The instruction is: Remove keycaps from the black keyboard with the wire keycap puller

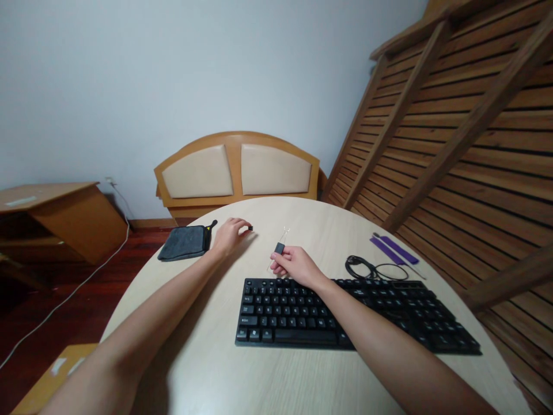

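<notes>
Slatted wooden panel (484,150): leans beyond the table's right edge.
Round table (207,369): pale wood-grain top, bearing everything below except the desk and headboard.
Padded headboard (237,167): behind the table's far edge, before the wall.
Wooden desk (101,216): well off the table's left edge.
Black keyboard (287,320): lies across the table's right half, towards the near edge; the right forearm passes over it and hides part of the keys.
Zip pouch (182,241): dark grey, at the table's left edge, just beside the left wrist.
Left hand (230,235): fingertips pinched on a small black piece, over the table's far left part.
Right hand (298,265): closed around the keycap puller, just past the keyboard's far edge.
Purple strips (400,250): two, near the table's right edge, with a slim rod (415,271) beside them.
Black cable (370,268): coiled between the keyboard's far edge and the strips.
Keycap puller (280,248): dark grip, wire loops pointing to the table's far edge.
Small black piece (250,228): in the left fingertips, too small to identify.
</notes>
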`<state>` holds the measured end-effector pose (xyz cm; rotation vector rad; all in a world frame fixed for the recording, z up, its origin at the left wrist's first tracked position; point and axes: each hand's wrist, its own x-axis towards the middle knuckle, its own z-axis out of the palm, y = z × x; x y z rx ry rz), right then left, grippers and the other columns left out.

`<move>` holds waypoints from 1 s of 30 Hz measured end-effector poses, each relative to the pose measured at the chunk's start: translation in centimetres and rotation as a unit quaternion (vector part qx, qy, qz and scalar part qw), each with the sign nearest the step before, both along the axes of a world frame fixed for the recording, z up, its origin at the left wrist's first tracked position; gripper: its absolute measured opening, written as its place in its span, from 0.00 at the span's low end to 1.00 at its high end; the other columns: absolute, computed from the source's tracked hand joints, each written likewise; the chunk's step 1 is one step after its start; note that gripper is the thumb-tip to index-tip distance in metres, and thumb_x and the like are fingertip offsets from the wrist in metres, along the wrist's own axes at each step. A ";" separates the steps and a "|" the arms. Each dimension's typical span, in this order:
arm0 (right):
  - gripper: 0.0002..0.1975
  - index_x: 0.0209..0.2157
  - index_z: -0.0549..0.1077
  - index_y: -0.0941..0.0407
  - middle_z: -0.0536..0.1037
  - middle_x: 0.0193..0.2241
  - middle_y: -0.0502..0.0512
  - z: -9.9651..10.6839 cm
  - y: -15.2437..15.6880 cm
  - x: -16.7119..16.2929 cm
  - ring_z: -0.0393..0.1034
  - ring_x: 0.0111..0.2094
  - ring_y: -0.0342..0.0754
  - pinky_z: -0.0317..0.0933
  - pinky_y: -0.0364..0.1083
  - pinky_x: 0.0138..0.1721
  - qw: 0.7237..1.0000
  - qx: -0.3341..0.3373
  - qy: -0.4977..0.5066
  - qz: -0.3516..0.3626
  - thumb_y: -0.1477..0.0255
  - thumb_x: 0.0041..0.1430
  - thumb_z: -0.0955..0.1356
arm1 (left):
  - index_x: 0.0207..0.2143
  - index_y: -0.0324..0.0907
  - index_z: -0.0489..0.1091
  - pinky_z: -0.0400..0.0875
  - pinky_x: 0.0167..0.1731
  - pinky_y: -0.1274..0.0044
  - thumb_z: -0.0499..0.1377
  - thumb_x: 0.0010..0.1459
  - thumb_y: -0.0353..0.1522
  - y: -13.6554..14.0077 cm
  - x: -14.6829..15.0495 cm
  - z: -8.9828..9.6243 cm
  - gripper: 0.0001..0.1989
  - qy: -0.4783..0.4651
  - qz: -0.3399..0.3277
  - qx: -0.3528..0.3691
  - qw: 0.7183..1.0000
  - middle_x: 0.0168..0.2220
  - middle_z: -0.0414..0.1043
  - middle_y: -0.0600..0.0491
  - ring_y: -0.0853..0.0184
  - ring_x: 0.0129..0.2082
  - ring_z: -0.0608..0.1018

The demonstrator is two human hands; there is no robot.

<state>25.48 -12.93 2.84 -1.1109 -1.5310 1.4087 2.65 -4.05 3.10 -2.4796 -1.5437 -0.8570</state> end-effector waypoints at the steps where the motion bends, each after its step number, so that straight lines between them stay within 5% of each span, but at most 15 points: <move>1: 0.11 0.29 0.72 0.62 0.79 0.25 0.56 0.0 0.0 0.0 0.72 0.22 0.39 0.65 0.37 0.24 1.000 -0.002 0.001 0.001 0.68 0.60 0.68 | 0.41 0.46 0.76 0.65 0.48 0.70 0.58 0.60 0.34 0.9 -0.2 -0.1 0.09 0.003 0.008 0.002 1.000 0.44 0.75 0.49 0.58 0.47 0.71; 10: 0.13 0.30 0.72 0.61 0.78 0.25 0.56 -0.2 -0.1 0.0 0.71 0.22 0.39 0.66 0.38 0.25 1.000 -0.013 0.001 0.005 0.64 0.58 0.69 | 0.39 0.46 0.78 0.63 0.51 0.68 0.59 0.58 0.34 5.7 -1.3 -2.3 0.09 0.011 0.088 0.008 0.996 0.47 0.71 0.48 0.55 0.50 0.67; 30: 0.10 0.30 0.72 0.61 0.78 0.25 0.55 -0.1 -0.2 0.0 0.71 0.22 0.40 0.65 0.38 0.24 1.000 -0.030 0.007 0.006 0.67 0.58 0.69 | 0.43 0.44 0.76 0.65 0.48 0.68 0.57 0.58 0.32 7.0 -2.2 -3.8 0.11 -0.011 0.136 -0.017 0.990 0.47 0.72 0.46 0.54 0.48 0.68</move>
